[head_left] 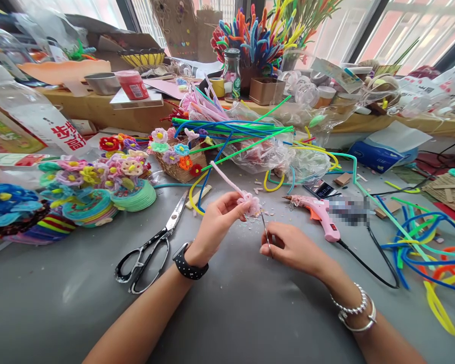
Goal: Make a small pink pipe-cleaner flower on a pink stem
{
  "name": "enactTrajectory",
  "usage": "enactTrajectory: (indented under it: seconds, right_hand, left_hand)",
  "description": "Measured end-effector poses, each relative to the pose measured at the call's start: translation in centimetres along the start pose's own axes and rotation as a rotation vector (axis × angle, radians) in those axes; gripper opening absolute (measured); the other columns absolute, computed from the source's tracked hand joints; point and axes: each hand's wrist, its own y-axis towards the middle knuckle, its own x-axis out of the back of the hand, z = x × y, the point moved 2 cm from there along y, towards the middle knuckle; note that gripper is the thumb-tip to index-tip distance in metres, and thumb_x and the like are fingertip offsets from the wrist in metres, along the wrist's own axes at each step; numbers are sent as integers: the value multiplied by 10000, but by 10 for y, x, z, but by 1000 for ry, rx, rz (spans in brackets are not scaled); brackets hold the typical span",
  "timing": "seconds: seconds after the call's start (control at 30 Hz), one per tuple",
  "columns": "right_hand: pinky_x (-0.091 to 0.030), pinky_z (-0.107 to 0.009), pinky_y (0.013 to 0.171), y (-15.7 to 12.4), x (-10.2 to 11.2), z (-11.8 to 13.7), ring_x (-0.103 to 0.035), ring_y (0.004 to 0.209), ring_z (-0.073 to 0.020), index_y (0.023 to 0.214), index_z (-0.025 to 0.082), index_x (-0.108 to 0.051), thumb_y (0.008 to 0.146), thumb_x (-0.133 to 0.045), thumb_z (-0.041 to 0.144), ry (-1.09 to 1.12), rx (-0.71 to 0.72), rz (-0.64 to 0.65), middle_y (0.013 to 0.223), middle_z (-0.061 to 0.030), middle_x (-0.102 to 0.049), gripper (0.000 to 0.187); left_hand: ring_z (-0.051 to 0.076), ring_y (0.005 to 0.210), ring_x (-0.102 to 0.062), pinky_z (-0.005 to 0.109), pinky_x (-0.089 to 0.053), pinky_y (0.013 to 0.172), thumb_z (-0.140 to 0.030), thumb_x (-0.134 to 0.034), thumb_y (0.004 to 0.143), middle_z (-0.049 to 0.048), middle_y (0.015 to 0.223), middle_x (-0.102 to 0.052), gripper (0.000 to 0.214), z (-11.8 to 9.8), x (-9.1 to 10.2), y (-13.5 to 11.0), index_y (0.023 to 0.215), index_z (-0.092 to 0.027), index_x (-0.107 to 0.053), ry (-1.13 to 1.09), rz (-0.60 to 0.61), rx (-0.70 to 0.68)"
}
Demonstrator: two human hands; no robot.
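My left hand (pixel 223 218) is closed, pinching a pale pink pipe-cleaner flower (pixel 251 203) near the middle of the table. One straight pink end of the pipe cleaner (pixel 226 177) sticks up to the left. In my right hand (pixel 288 243), closed beside it, is a thin metal tool (pixel 265 230); its upper tip reaches the flower's right edge. The tool's exact kind is hard to make out. Black-handled scissors (pixel 153 247) lie partly open to the left of my left hand. A pink glue gun (pixel 320 212) rests on the table beyond my right hand, nozzle pointing left.
Finished pipe-cleaner flower pots (pixel 132 194) and a flower basket (pixel 172 164) stand at the left. Green and blue pipe cleaners (pixel 231 126) lie over plastic bags at the back. Loose pipe cleaners (pixel 432 242) tangle at the right. A cluttered wooden shelf (pixel 129 117) runs behind.
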Motion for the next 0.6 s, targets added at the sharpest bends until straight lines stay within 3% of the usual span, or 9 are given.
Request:
enactTrajectory:
  seconds: [0.37, 0.6]
  right_hand:
    - [-316, -230, 519, 2, -3, 5, -449, 574, -119, 670, 158, -517, 779, -327, 614, 98, 11, 2, 646, -7, -534, 506]
    - [-334, -234, 556, 4, -7, 7, -463, 593, -125, 607, 164, -471, 801, -248, 618, 154, 40, -82, 625, -8, -516, 541]
  left_hand:
    - [70, 653, -514, 184, -434, 582, -240, -588, 729, -4, 750, -572, 151, 3, -4, -1, 825, -132, -542, -31, 52, 12]
    - [91, 689, -554, 211, -457, 623, -230, -614, 704, 2, 756, -586, 160, 4, -3, -1, 803, -135, -533, -103, -2, 46]
